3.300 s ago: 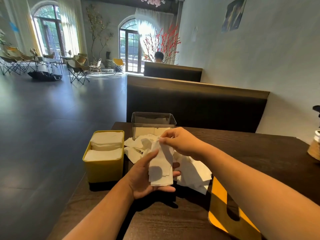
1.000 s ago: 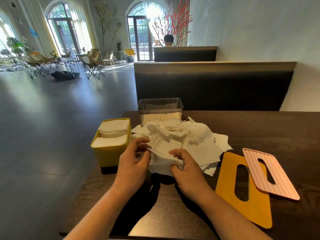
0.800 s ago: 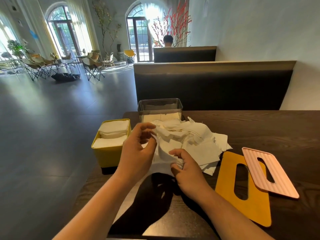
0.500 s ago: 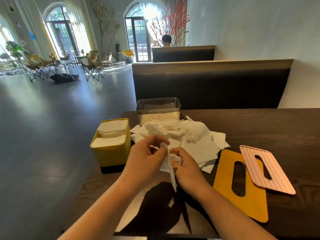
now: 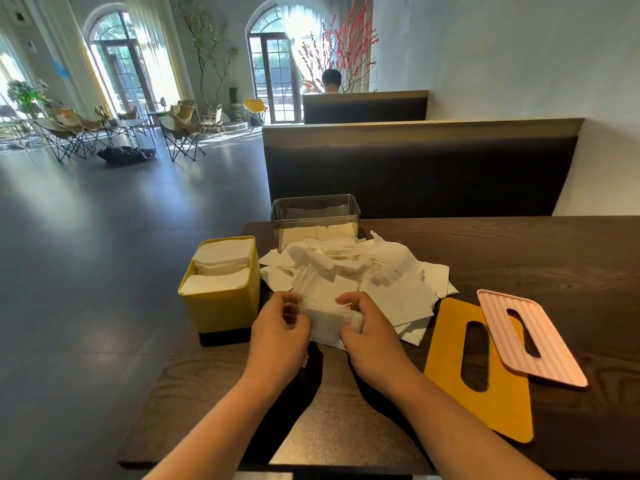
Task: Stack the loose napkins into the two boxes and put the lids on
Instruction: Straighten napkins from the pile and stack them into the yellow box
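left hand (image 5: 278,336) and right hand (image 5: 369,336) pinch one napkin (image 5: 325,322) | hard pull might rip it

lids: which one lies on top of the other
The pink lid. It is ribbed and lies further right, and its left edge overlaps the smooth yellow lid, which lies flat on the table beneath it.

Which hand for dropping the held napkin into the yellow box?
Left, likely. The left hand grips the napkin and sits beside the yellow box; the right hand is farther and would cross over.
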Demonstrator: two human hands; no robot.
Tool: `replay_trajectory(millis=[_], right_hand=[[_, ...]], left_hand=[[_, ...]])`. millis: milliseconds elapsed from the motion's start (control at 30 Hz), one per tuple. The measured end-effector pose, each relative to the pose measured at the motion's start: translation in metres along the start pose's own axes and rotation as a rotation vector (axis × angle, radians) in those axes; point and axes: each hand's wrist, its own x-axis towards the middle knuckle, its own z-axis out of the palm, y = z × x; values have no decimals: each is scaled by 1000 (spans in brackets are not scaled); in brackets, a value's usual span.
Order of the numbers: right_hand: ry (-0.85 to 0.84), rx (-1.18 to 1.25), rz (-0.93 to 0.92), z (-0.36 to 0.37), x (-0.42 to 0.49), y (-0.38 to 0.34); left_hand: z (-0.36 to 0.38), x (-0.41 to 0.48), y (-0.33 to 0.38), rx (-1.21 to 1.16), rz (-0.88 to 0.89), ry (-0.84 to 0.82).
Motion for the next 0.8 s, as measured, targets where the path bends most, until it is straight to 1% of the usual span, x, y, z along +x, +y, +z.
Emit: replay_trajectory(millis=[67, 100, 167, 233, 300, 333, 433, 533, 600, 633, 733, 800], right_hand=[[43, 41, -21, 2, 1, 2], [47, 55, -32, 1, 1, 3], [0, 64, -39, 0, 2, 2], [-84, 3, -43, -2, 1, 0], [-148, -49, -29, -3, -1, -2], [-152, -64, -18, -4, 0, -2], [-64, -48, -13, -4, 1, -1], [22, 22, 2, -3, 3, 2], [49, 52, 4, -2, 5, 3], [34, 56, 2, -2, 5, 3], [-89, 10, -12, -1, 1, -1], [-139, -50, -20, -2, -2, -4]], left_hand=[[0, 2, -5, 9, 11, -21], [1, 2, -7, -40, 4, -61], [1, 0, -8, -170, -11, -168], [0, -4, -5, -196, 2, -228], [0, -7, -4, -176, 33, -225], [1, -8, -4, -165, 46, -212], [3, -11, -5, -141, 58, -180], [3, -7, -9, -175, 31, -107], [2, -7, -10, -183, 26, -110], [2, -8, -9, -172, 29, -131], [2, -11, -9, -149, 57, -213], [2, -12, -11, -130, 72, -199]])
